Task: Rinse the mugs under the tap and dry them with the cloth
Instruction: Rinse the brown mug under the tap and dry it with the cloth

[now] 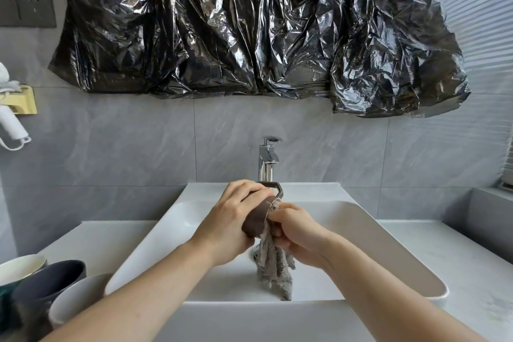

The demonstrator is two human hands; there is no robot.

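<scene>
Head view: your left hand (231, 219) grips a matte brown mug (256, 219), tilted over the white sink (388, 244) below the tap (267, 158). Your right hand (298, 233) pinches the shaggy grey cloth (273, 266) against its rim.

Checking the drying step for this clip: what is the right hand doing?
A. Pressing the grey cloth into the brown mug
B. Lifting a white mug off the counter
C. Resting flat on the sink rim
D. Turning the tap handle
A: the right hand grips the grey cloth at the mouth of the brown mug, which the left hand holds over the sink.
</scene>
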